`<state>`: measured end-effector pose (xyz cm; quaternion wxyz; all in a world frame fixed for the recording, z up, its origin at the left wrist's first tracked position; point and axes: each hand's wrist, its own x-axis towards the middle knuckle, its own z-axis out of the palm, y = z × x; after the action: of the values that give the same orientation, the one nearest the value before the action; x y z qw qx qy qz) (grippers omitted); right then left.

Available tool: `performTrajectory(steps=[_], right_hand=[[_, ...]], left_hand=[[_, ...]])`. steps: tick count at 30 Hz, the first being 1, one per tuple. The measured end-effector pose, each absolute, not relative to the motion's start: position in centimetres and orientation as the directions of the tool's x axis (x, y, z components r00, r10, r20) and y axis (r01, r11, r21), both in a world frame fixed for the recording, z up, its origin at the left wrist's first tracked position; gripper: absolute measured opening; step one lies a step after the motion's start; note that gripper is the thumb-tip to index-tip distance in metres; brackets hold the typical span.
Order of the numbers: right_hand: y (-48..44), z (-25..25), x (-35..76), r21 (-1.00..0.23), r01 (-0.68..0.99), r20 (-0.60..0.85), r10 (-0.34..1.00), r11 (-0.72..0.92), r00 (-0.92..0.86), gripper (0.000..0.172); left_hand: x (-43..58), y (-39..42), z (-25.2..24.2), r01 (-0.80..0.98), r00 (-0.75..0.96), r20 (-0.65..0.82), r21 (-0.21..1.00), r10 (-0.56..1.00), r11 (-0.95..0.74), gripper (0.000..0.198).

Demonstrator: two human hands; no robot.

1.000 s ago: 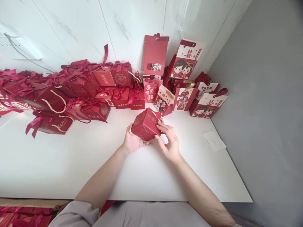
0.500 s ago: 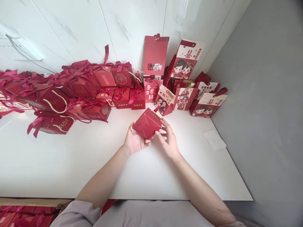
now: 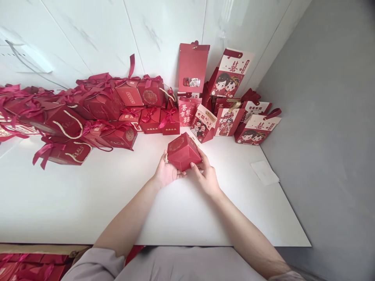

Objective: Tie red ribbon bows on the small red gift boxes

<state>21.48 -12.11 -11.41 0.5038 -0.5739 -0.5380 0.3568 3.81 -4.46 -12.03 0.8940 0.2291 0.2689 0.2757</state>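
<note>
Between my two hands, above the white table, is a red gift box [image 3: 184,154] with cream rope handles. It is tilted, so a plain folded face points toward me and a round gold pattern shows on its left face. My left hand [image 3: 168,171] supports it from below and the left, palm up, close to one rope handle. On the other side my right hand [image 3: 206,173] grips the right edge, thumb on the near face and fingers behind. Just beyond it stands a small red and cream gift box [image 3: 203,124] with cartoon figures.
Red gift boxes with ribbons [image 3: 102,105] are piled along the wall on the left. Taller printed boxes [image 3: 230,78] stand stacked at the back right. White paper [image 3: 264,173] lies near the table's right edge [image 3: 293,208]. A carton of red boxes [image 3: 35,267] sits below at front left.
The gift box has been turned in my hands, so its gold-patterned left face now shows. My right fingers have closed in on its right edge.
</note>
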Motion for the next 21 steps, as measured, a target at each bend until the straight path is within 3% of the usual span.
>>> performTrajectory(steps=[21], right_hand=[[-12.23,-11.05,21.52,-0.963,0.261,0.121,0.978,0.074,0.17,0.066]], left_hand=[[3.99,-4.68,-11.41,-0.34,0.685,-0.391,0.576,0.615,0.744,0.091]])
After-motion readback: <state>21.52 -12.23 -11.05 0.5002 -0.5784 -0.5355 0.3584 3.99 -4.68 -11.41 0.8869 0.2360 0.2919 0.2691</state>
